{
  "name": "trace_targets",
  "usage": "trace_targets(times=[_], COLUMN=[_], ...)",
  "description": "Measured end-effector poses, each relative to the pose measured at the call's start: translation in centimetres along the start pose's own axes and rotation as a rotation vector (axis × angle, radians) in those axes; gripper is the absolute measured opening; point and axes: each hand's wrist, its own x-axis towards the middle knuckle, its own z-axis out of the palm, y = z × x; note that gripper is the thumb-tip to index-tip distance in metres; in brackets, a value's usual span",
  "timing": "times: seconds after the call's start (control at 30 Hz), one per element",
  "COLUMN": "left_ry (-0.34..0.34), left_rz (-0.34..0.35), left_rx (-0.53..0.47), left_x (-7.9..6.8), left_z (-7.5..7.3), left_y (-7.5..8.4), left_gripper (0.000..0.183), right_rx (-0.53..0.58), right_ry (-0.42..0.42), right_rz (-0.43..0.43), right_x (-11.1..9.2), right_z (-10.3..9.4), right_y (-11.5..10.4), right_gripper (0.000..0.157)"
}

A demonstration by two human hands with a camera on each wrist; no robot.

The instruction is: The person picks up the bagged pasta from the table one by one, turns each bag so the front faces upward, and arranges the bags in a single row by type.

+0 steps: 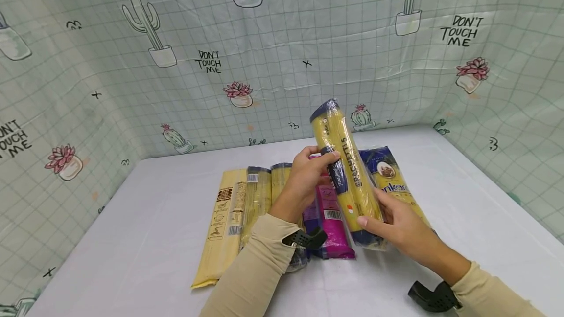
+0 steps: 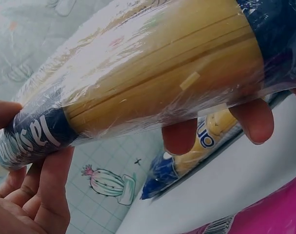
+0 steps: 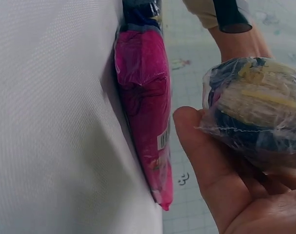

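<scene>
Nearest me: beige sleeves (image 1: pixel 251 263), a black plastic wrist piece (image 1: pixel 434 297) at each cuff.

My right hand (image 1: pixel 407 226) grips the low end of a long spaghetti pack (image 1: pixel 362 204), clear film over yellow strands, dark blue at both ends. Thumb lies on the front face, fingers curl behind.

My left hand (image 1: pixel 304 177) pinches the same pack higher up, thumb across the dark label, fingers underneath. The pack is held up off the table, tilted, top end leaning left and away.

Below it, a shiny magenta pack (image 1: pixel 333 229) with a barcode lies on the white tabletop (image 1: pixel 145 229). Left of that, partly behind my forearm: two clear-film packs of yellow strands with dark blue ends (image 1: pixel 257 194), side by side, then a flat cream pack with brown print (image 1: pixel 220 229). To the right, partly hidden by the raised pack, a blue-and-yellow pack (image 1: pixel 396 180).

Farthest: a pale green gridded sheet (image 1: pixel 282 77), printed with cacti.
</scene>
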Motion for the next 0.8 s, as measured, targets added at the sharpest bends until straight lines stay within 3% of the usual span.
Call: trace_targets(times=[0.23, 0.6, 0.8], left_ry=[0.021, 0.053, 0.058], left_rz=[-0.004, 0.002, -0.005], left_rx=[0.016, -0.026, -0.001], left_x=[-0.07, -0.05, -0.01], left_z=[-0.10, -0.14, -0.31], left_y=[0.10, -0.14, -0.13], left_gripper=[0.041, 0.045, 0.041], right_rx=[0.025, 0.055, 0.054], right_ry=[-0.040, -0.040, -0.028], right_rz=[0.027, 0.092, 0.109], right_x=[0.11, 0.35, 0.44], right_z=[-0.10, -0.09, 0.05], right_y=[0.12, 0.14, 0.22], right_gripper=[0.070, 0.072, 0.075])
